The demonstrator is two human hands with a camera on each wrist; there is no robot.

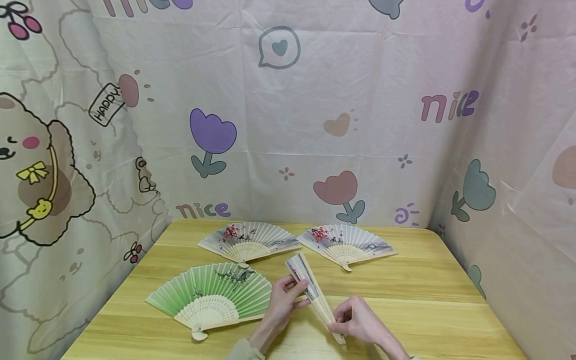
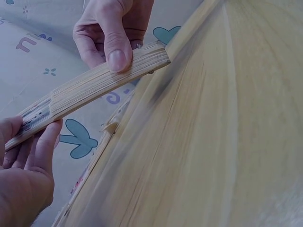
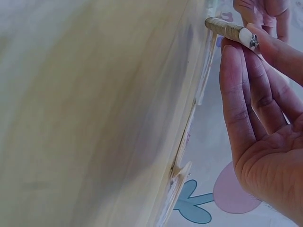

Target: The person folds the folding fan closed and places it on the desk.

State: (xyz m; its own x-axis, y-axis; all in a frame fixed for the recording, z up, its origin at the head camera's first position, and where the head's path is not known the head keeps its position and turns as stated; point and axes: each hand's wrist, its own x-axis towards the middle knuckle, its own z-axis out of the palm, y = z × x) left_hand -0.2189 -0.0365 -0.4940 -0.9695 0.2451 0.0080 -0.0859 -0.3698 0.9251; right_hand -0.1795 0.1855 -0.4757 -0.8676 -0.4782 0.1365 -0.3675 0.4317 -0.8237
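A folded hand fan (image 1: 317, 299) with pale wooden ribs and a greyish-white leaf is held slantwise over the table's front. My left hand (image 1: 284, 304) grips its leaf end between thumb and fingers. Down at the pivot end, my right hand (image 1: 357, 320) pinches the ribs. In the left wrist view the fan's stacked ribs (image 2: 104, 82) lie close together, with the right thumb pressing on them. The right wrist view shows the metal pivot (image 3: 254, 42) beside my right fingers. Left of my left hand, an open green fan (image 1: 216, 295) lies on the table.
Two open white-grey fans with red blossoms lie along the back of the wooden table (image 1: 405, 320): a left one (image 1: 249, 240) and a right one (image 1: 346, 242). A printed cloth (image 1: 288, 100) hangs behind the table and along both sides.
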